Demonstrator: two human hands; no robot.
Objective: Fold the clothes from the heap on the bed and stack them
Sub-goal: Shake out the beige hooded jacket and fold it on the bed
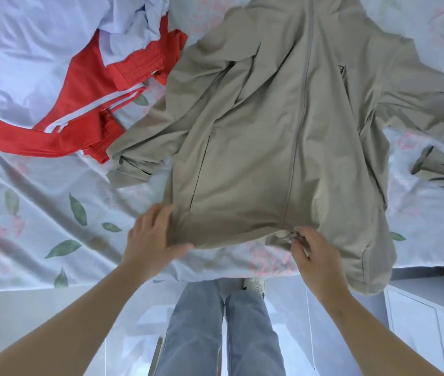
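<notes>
At the lower centre of the frame, the right hand (pixel 315 256) pinches the bottom hem of the khaki jacket (pixel 269 147) with curled fingertips, just where the zipper (pixel 300 118) ends. This looks like a way of keeping the two front panels level while the hem is drawn toward the bed's near edge.

To its left, the left hand (pixel 153 237) holds the hem's other corner. Its fingers lie fairly straight along the jacket's side edge and the thumb closes in along the hem, so the cloth sits between them. Two holds on one hem probably serve to pull the body flat before any fold.

Outward from the hands, the jacket lies front up and zipped across the middle of the frame on the floral sheet (pixel 39 213). Its bunched sleeve (pixel 144 147) is at centre left and its trailing sleeve (pixel 432 112) runs off to the right. The lower right part hangs over the bed's edge.

In the upper left lies the heap. A red striped garment (pixel 79 85) is just beside the bunched sleeve, with a pale lilac garment (pixel 20 55) over it. By my judgement the jacket's folding has not begun.
</notes>
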